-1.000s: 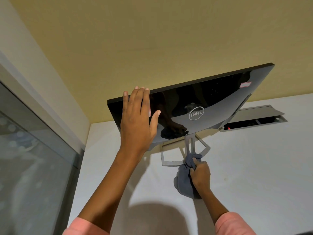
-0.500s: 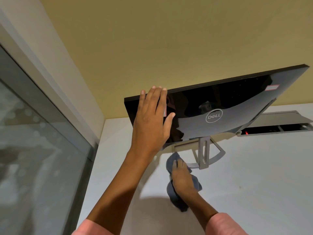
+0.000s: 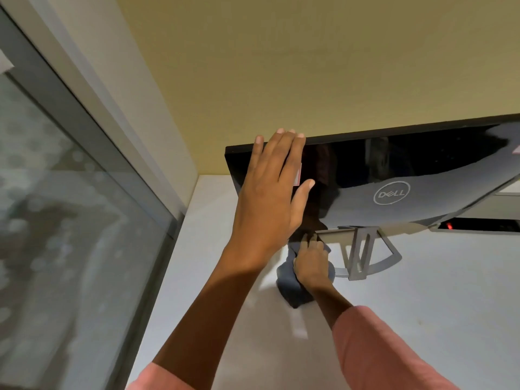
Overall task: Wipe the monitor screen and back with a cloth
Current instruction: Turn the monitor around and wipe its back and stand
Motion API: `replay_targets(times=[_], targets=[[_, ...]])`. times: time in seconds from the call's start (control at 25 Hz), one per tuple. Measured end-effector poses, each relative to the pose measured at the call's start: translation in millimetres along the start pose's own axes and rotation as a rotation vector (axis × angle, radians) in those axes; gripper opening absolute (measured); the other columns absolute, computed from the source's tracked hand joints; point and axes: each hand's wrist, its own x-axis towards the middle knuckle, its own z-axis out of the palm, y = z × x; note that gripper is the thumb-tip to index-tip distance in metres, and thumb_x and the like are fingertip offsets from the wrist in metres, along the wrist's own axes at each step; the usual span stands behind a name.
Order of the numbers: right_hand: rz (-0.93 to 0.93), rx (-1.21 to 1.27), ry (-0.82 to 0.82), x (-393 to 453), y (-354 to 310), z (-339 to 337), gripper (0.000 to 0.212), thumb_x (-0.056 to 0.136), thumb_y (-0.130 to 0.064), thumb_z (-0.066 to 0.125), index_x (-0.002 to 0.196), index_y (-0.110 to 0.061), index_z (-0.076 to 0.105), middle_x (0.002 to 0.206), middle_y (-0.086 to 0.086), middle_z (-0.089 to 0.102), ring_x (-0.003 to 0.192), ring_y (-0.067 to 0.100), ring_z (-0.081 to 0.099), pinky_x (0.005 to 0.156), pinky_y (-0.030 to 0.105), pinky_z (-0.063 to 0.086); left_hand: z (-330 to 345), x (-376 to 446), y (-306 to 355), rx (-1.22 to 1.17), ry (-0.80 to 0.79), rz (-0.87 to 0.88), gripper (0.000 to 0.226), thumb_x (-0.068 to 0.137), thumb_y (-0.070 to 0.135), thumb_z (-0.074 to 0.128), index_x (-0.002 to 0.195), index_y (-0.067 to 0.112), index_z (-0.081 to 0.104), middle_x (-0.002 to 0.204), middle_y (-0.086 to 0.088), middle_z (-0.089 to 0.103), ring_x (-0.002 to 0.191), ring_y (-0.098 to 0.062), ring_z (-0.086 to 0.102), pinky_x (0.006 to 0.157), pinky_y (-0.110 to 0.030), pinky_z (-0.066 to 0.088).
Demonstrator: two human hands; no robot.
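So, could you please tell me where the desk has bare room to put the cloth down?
Bare white desk lies right of the grey metal stand, and between it and the window. It is crowded under the black monitor, where the right hand holds the grey cloth.

Left hand (image 3: 267, 190) flat on monitor (image 3: 394, 175) back; right hand (image 3: 311, 261) presses cloth (image 3: 289, 288) beside stand (image 3: 363, 251).

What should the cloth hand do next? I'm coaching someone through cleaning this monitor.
Probably lift the cloth onto the glossy monitor back and sweep across. The right hand holds it low beside the stand, on the desk, while the left hand lies flat on the back, steadying it.
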Motion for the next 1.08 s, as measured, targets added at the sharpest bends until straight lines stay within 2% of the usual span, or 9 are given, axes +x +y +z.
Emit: replay_targets(times=[0.24, 0.32, 0.4, 0.48, 0.72, 0.8, 0.88, 1.0, 1.08], targets=[[-0.294, -0.139, -0.156, -37.8, 54.4, 10.2, 0.069, 0.099, -0.027, 0.047, 0.151, -0.024, 0.002, 0.159, 0.01, 0.004, 0.141, 0.032, 0.019, 0.112, 0.042, 0.028, 1.4, 1.7, 10.1, -0.012, 0.036, -0.074, 0.049, 0.095, 0.025, 0.053, 0.137, 0.002, 0.044, 0.139, -0.012, 0.047, 0.137, -0.025, 0.032, 0.119, -0.037, 0.007], [-0.371, -0.192, -0.048, -44.6, 85.2, 9.1, 0.075, 0.093, -0.022, 0.058, 0.151, -0.018, 0.01, 0.156, 0.016, 0.015, 0.137, 0.034, 0.029, 0.107, 0.043, 0.036, 2.3, 2.2, 15.1, -0.014, 0.047, -0.11, 0.049, 0.095, 0.027, 0.053, 0.135, 0.001, 0.045, 0.138, -0.012, 0.048, 0.136, -0.026, 0.034, 0.119, -0.038, 0.008], [-0.465, -0.2, 0.076, -50.5, 112.4, 14.0, 0.083, 0.068, -0.014, 0.084, 0.14, -0.009, 0.043, 0.142, 0.022, 0.043, 0.12, 0.037, 0.053, 0.081, 0.044, 0.055, 3.2, 2.0, 19.8, -0.011, 0.052, -0.141, 0.05, 0.095, 0.029, 0.053, 0.135, 0.001, 0.045, 0.138, -0.012, 0.048, 0.136, -0.027, 0.034, 0.119, -0.039, 0.008], [-0.552, -0.237, 0.118, -60.6, 130.3, 21.2, 0.082, 0.051, -0.008, 0.091, 0.127, -0.008, 0.06, 0.132, 0.02, 0.055, 0.111, 0.037, 0.061, 0.064, 0.042, 0.058, 2.9, 1.3, 22.7, 0.0, 0.048, -0.161, 0.051, 0.095, 0.031, 0.053, 0.136, 0.001, 0.044, 0.138, -0.012, 0.047, 0.137, -0.027, 0.033, 0.119, -0.038, 0.008], [-0.643, -0.081, 0.045, -78.9, 176.1, 22.2, 0.095, 0.033, -0.018, 0.095, 0.12, -0.02, 0.056, 0.114, 0.005, 0.068, 0.093, 0.023, 0.07, 0.061, 0.032, 0.056, 2.2, 7.5, 38.3, 0.035, 0.047, -0.23, 0.059, 0.094, 0.041, 0.052, 0.137, 0.002, 0.042, 0.143, -0.015, 0.043, 0.141, -0.027, 0.026, 0.117, -0.032, 0.005], [-0.622, -0.063, 0.076, -75.9, 204.6, 18.5, 0.073, 0.042, -0.018, 0.091, 0.111, -0.021, 0.067, 0.107, 0.004, 0.071, 0.085, 0.023, 0.071, 0.059, 0.031, 0.056, 6.5, 9.9, 48.1, 0.032, 0.021, -0.246, 0.064, 0.094, 0.045, 0.048, 0.14, 0.002, 0.039, 0.148, -0.015, 0.037, 0.143, -0.028, 0.02, 0.116, -0.032, 0.004], [-0.499, 0.013, 0.258, -72.7, 232.0, 12.0, 0.035, 0.069, -0.018, 0.066, 0.104, -0.024, 0.07, 0.102, 0.003, 0.071, 0.083, 0.023, 0.071, 0.064, 0.032, 0.056, 13.8, 12.7, 57.7, 0.051, 0.003, -0.212, 0.066, 0.094, 0.048, 0.043, 0.142, 0.003, 0.037, 0.15, -0.015, 0.033, 0.144, -0.029, 0.016, 0.117, -0.035, 0.002], [-0.25, 0.395, 0.31, -61.0, 235.7, 5.4, 0.043, 0.075, -0.006, 0.07, 0.115, -0.022, 0.065, 0.107, 0.005, 0.068, 0.089, 0.024, 0.067, 0.072, 0.033, 0.055, 27.8, 18.8, 69.3, 0.074, -0.018, -0.187, 0.065, 0.095, 0.048, 0.042, 0.143, 0.005, 0.036, 0.151, -0.014, 0.032, 0.144, -0.03, 0.014, 0.117, -0.038, 0.001], [-0.316, 0.255, 0.264, -56.0, 216.5, 0.0, 0.06, 0.08, -0.003, 0.071, 0.136, -0.015, 0.051, 0.137, 0.014, 0.051, 0.118, 0.034, 0.055, 0.091, 0.045, 0.049, 34.9, 20.3, 74.7, 0.053, -0.019, -0.207, 0.065, 0.095, 0.049, 0.043, 0.143, 0.006, 0.035, 0.152, -0.012, 0.031, 0.145, -0.03, 0.013, 0.116, -0.043, 0.005]])
